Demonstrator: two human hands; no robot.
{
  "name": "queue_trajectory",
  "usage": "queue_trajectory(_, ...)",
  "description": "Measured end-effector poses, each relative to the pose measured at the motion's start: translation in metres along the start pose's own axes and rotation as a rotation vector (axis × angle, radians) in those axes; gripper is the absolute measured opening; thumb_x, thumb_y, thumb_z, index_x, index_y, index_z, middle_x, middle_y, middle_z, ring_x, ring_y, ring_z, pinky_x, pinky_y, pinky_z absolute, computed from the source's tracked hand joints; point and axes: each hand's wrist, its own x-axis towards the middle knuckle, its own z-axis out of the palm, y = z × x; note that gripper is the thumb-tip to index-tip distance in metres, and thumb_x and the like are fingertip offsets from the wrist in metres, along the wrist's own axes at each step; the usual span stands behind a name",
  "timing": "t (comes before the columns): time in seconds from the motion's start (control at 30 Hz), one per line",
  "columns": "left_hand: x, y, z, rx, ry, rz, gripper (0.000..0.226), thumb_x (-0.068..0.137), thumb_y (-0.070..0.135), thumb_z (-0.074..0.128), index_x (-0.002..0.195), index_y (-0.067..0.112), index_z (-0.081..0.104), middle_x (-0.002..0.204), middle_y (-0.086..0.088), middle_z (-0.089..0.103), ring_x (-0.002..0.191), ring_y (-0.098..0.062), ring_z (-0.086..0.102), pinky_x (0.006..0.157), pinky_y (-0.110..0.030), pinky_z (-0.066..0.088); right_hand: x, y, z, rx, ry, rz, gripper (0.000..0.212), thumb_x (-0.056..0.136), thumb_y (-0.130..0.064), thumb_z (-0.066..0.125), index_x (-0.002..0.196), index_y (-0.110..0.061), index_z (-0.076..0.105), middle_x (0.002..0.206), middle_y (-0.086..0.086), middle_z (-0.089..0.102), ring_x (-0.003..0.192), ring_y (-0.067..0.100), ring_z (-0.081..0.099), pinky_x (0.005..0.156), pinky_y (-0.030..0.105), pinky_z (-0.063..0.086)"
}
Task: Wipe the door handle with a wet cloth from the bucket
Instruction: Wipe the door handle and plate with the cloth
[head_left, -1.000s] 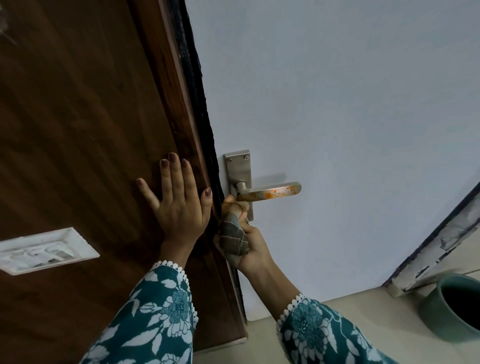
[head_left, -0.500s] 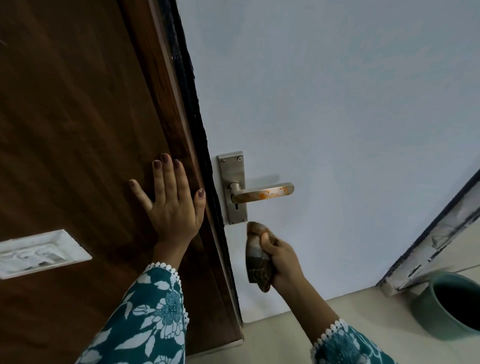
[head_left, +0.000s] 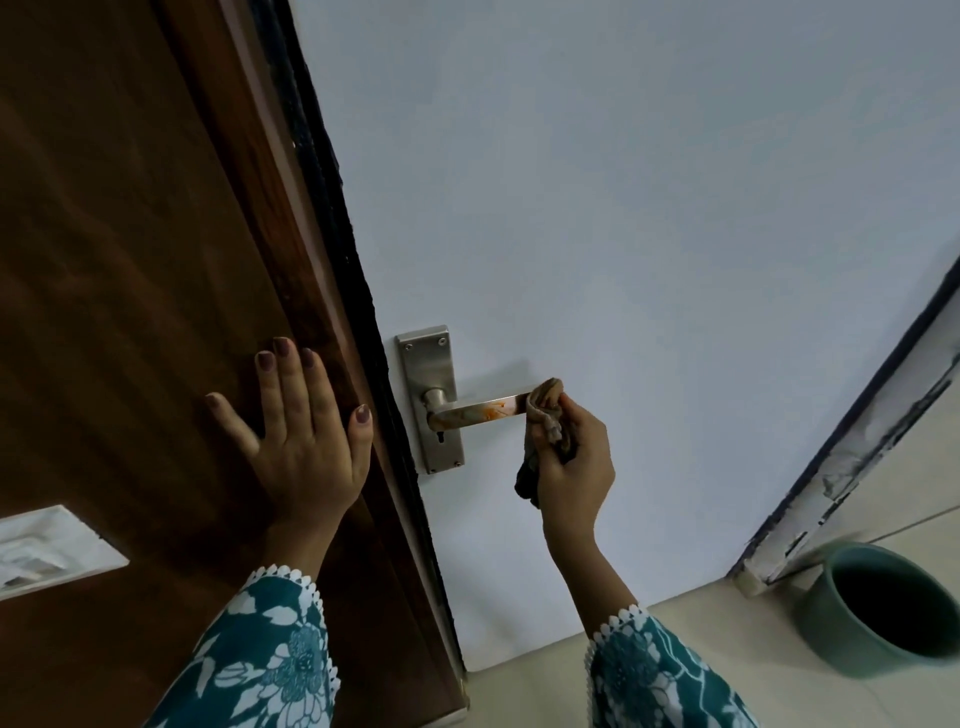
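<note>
Steel door handle (head_left: 475, 411) runs level across the white door (head_left: 649, 234), free end pointing right. Right hand (head_left: 574, 462) grips a cloth (head_left: 545, 415) pressed over that end. Left hand (head_left: 301, 436) lies open, flat against the brown panel (head_left: 130, 260). Green bucket (head_left: 883, 608) stands on the floor, lower right.

Single head-worn wide-angle view, close to the door (head_left: 623, 208), angled forward and downward
</note>
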Motion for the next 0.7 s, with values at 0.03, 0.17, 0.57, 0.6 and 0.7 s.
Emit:
queue_trajectory(0.03, 0.000, 0.000, 0.000, 0.005, 0.002, -0.002, 0.064, 0.097, 0.036, 0.028, 0.150, 0.005, 0.009, 0.161, -0.005, -0.006, 0.148, -0.022, 0.001, 0.114, -0.053, -0.007, -0.002, 0.000, 0.004, 0.001, 0.004, -0.012, 0.032, 0.085, -0.006, 0.063, 0.114, -0.018, 0.063, 0.103, -0.004, 0.059, 0.089, 0.005, 0.059, 0.075, 0.005, 0.044)
queue_trajectory(0.17, 0.000, 0.000, 0.002, 0.007, 0.010, -0.003, 0.065, 0.097, 0.035, 0.029, 0.150, 0.004, 0.010, 0.159, -0.006, 0.001, 0.148, -0.022, 0.002, 0.114, -0.053, -0.007, -0.020, 0.001, 0.023, -0.066, -0.074, -0.156, 0.034, 0.079, 0.003, 0.065, 0.112, -0.008, 0.065, 0.104, 0.003, 0.057, 0.089, 0.020, 0.061, 0.073, 0.019, 0.051)
queue_trajectory(0.57, -0.002, 0.009, 0.003, 0.009, 0.005, -0.042, 0.062, 0.098, 0.034, 0.026, 0.149, 0.004, 0.009, 0.152, -0.014, 0.020, 0.148, -0.022, 0.001, 0.114, -0.054, -0.007, -0.018, 0.009, 0.025, -0.099, -0.068, -0.243, 0.029, 0.080, -0.002, 0.068, 0.109, -0.006, 0.066, 0.100, 0.001, 0.055, 0.086, 0.021, 0.060, 0.071, 0.022, 0.052)
queue_trajectory(0.6, -0.002, 0.010, 0.002, 0.005, -0.002, -0.042, 0.061, 0.098, 0.034, 0.026, 0.149, 0.004, 0.009, 0.151, -0.016, 0.021, 0.148, -0.022, 0.000, 0.113, -0.053, -0.008, -0.025, 0.006, 0.032, -0.097, -0.086, -0.295, 0.029, 0.080, -0.004, 0.067, 0.108, -0.007, 0.066, 0.099, -0.004, 0.053, 0.087, 0.019, 0.058, 0.071, 0.023, 0.051)
queue_trajectory(0.7, -0.004, 0.008, 0.000, -0.017, -0.017, -0.042, 0.062, 0.099, 0.034, 0.026, 0.150, 0.006, 0.007, 0.155, -0.014, 0.014, 0.148, -0.021, -0.001, 0.113, -0.053, -0.009, -0.038, -0.003, 0.043, -0.102, -0.167, -0.429, 0.028, 0.080, -0.014, 0.063, 0.108, -0.012, 0.064, 0.098, -0.010, 0.054, 0.089, 0.012, 0.050, 0.073, 0.017, 0.046)
